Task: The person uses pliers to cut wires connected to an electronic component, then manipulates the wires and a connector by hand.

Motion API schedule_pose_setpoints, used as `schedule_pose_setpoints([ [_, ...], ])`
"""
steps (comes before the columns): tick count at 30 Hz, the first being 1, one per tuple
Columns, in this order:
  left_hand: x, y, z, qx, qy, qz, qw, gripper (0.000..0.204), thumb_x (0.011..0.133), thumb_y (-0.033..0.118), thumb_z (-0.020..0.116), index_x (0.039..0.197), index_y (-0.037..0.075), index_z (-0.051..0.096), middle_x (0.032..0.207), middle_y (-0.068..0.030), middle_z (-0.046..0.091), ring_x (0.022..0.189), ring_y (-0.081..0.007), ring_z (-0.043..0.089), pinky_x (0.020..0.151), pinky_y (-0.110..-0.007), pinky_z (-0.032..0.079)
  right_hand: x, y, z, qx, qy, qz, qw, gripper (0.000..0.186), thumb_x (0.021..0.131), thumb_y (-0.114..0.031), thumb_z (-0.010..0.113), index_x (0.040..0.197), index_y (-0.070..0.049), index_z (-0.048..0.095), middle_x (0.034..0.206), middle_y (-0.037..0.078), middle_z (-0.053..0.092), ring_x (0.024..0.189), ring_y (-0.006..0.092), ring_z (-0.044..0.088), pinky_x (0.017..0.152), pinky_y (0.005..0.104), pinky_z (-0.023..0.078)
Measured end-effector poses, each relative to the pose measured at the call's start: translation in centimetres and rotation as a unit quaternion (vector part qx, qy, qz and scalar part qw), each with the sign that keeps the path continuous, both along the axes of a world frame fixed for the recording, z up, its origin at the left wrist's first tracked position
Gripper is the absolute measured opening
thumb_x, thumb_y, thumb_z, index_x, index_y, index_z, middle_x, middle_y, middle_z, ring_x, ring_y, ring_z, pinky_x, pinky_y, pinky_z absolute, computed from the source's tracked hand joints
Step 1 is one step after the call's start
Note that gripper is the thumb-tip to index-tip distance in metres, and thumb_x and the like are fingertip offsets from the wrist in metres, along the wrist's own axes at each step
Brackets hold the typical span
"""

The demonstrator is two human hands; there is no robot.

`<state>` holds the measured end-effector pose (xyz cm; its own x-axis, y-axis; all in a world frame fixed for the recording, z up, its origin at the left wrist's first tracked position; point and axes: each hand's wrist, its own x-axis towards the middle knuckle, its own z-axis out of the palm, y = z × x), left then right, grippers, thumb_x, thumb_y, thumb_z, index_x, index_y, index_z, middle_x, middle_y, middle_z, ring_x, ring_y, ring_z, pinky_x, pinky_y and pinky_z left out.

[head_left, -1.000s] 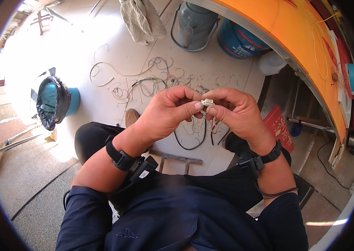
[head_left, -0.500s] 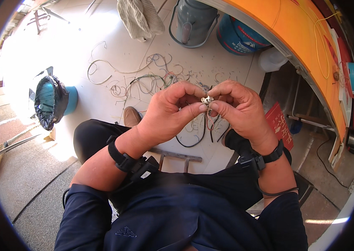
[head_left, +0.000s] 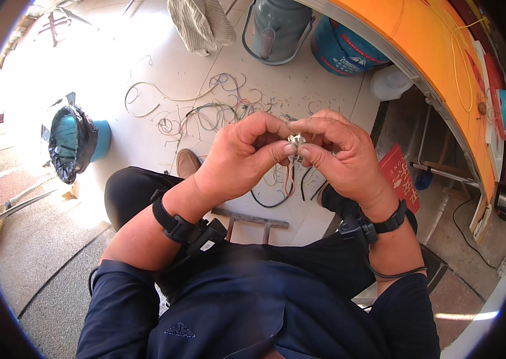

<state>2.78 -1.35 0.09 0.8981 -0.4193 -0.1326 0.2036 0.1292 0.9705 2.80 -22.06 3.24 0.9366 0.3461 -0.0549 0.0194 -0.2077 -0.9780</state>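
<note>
Between the fingertips of both hands, in front of my body, is a small shiny silvery-white part [head_left: 296,139] with thin wires [head_left: 289,179] hanging beneath it. My left hand [head_left: 247,146] pinches it from the left with thumb and forefinger. From the other side, my right hand [head_left: 338,145] grips it the same way, the two forefingers almost meeting above it. The fingers cover much of the part, so its exact kind cannot be made out. A black wire [head_left: 272,207] curves below the hands.
Loose coloured wires [head_left: 205,113] and small scraps lie on the tiled floor ahead. At the left stands a blue bucket [head_left: 102,140] lined with a black bag. A grey bucket [head_left: 277,30], a blue pail [head_left: 342,54] and an orange tabletop [head_left: 420,42] are at the far right.
The silvery part has turned slightly between my fingertips, and the wires below it hang differently. My fingers have shifted a little; both hands keep their hold.
</note>
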Motion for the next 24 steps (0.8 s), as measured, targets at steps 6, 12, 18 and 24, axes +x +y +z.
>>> schedule_pose_setpoints([
  [6,0.1,-0.1,0.3,0.006,0.053,-0.015,0.998,0.016,0.093,0.006,0.068,0.105,0.001,0.06,0.085,-0.0045,0.069,0.077,-0.0082,0.065,0.069,-0.024,0.053,-0.2,-0.1,-0.6,0.12,0.105,-0.031,0.987,0.019,0.09,0.0,0.068,0.109,-0.001,0.066,0.096,0.002,0.064,0.07,0.0083,0.062,0.063,0.0212,0.05],
  [12,-0.1,-0.3,1.0,0.079,-0.003,-0.047,0.996,0.013,0.096,0.01,0.065,0.104,0.001,0.06,0.078,-0.0056,0.067,0.069,-0.0094,0.064,0.064,-0.027,0.054,0.2,-0.3,-0.7,0.175,0.202,-0.058,0.962,0.018,0.096,-0.007,0.064,0.114,-0.003,0.061,0.092,0.002,0.064,0.068,0.0077,0.063,0.057,0.02,0.047],
  [18,0.3,0.0,1.6,0.118,-0.008,-0.055,0.991,0.008,0.1,0.01,0.058,0.102,0.003,0.06,0.068,-0.001,0.058,0.06,-0.0067,0.057,0.055,-0.024,0.047,0.2,-0.3,-1.0,0.2,0.245,-0.065,0.947,0.02,0.098,-0.014,0.062,0.114,-0.002,0.059,0.092,0.003,0.064,0.067,0.0077,0.063,0.056,0.0184,0.044],
  [24,0.4,0.4,1.6,0.182,-0.117,-0.034,0.976,0.006,0.099,0.01,0.06,0.099,0.004,0.061,0.069,-0.0031,0.057,0.06,-0.01,0.055,0.055,-0.027,0.044,0.7,-0.6,-1.2,0.24,0.286,-0.045,0.926,0.018,0.098,-0.012,0.061,0.113,-0.001,0.059,0.092,0.007,0.067,0.064,0.0108,0.064,0.053,0.0203,0.049],
])
